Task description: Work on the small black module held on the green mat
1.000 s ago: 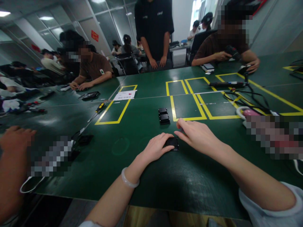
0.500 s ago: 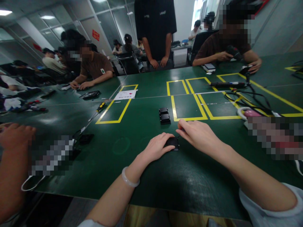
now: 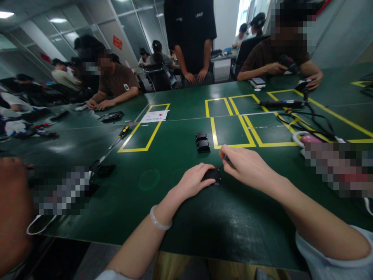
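My left hand [image 3: 196,178] is closed on the sides of a small flat black block [image 3: 213,176] that lies on the green table, with the thumb along its near side and the fingers over its far side. Small bright studs show at the block's right edge. In my right hand [image 3: 240,161] a small dark screwdriver [image 3: 226,158] is pinched between thumb and fingers. Its thin shaft slants down to the block's far right corner; whether the tip touches a screw is too small to tell. Just beyond lies a pair of similar black blocks [image 3: 203,142], side by side.
Yellow tape frames [image 3: 233,147] mark the green table [image 3: 163,163]. A yellow-and-black screwdriver [image 3: 124,132] and a paper label [image 3: 154,116] lie left of centre. Cables [image 3: 314,120] and a black pen-shaped tool [image 3: 281,104] are at right. A co-worker's arm [image 3: 14,210] is close at left.
My right hand has turned slightly and lifted a little, showing more of the screwdriver. My left hand and the block stay put. The co-worker's hand at left has shifted.
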{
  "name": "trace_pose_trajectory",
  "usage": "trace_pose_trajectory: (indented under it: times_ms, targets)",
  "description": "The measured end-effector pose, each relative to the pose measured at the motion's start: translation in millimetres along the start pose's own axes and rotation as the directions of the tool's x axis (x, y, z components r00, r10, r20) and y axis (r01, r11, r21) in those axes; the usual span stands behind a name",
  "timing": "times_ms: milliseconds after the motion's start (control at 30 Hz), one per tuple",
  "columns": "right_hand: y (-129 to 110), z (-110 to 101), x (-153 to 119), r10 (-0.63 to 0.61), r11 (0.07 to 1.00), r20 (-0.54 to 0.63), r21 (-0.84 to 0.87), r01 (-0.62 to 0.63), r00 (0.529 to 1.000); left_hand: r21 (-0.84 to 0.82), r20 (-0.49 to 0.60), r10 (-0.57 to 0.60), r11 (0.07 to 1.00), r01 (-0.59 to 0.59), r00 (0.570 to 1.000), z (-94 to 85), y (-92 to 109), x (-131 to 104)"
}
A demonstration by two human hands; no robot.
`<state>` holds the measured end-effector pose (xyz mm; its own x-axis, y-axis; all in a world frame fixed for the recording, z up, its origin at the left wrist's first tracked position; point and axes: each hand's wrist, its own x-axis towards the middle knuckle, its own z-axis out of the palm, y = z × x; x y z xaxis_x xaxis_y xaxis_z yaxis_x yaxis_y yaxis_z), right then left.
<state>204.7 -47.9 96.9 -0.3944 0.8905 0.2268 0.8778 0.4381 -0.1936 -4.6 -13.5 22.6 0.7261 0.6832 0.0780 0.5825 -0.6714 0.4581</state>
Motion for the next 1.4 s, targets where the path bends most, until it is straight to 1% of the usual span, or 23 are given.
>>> trace_pose_trajectory:
  times_ms: [167, 367, 500, 933, 1067, 1300, 1367, 1400]
  targets:
    - [-1.7, -5.1, -0.6, 0.027, 0.999, 0.001, 0.038, -0.027, 1.000, 0.006, -0.010, 0.004, 1.000, -0.004, 1.000, 0.9, -0.7, -0.5]
    - [-3.5, -8.5, -2.2, 0.045, 0.994, 0.069, 0.093, -0.051, 0.997, 0.012, -0.011, 0.003, 1.000, -0.003, 1.000, 1.3, -1.0, -0.4]
    - [-3.1, -7.8, -1.5, 0.054, 0.995, 0.090, 0.083, -0.062, 0.994, 0.012, -0.005, -0.001, 1.000, 0.001, 1.000, 1.0, -1.1, -0.1]
    - [-2.3, -3.7, 0.7, 0.055, 0.996, 0.107, 0.065, -0.062, 0.993, 0.009, -0.001, 0.001, 1.000, -0.001, 1.000, 2.2, -1.9, 0.0]
    - [-4.6, -4.7, 1.4, 0.068, 0.997, 0.123, 0.023, -0.072, 0.990, 0.010, -0.004, 0.006, 1.000, -0.006, 1.000, 1.9, -1.9, -0.3]
    - [-4.7, -5.5, 2.0, 0.093, 0.989, 0.153, -0.129, -0.074, 0.984, 0.011, -0.001, 0.000, 1.000, 0.000, 1.000, 2.3, -2.4, -0.1]
    - [-3.3, -5.9, -0.1, 0.086, 0.990, 0.170, -0.129, -0.064, 0.982, 0.010, -0.001, -0.002, 1.000, 0.002, 1.000, 2.3, -2.3, 0.1]
    - [-2.7, -6.2, -1.5, 0.061, 0.994, 0.178, -0.103, -0.043, 0.982, 0.009, -0.001, -0.001, 1.000, 0.001, 1.000, 2.3, -2.2, 0.1]
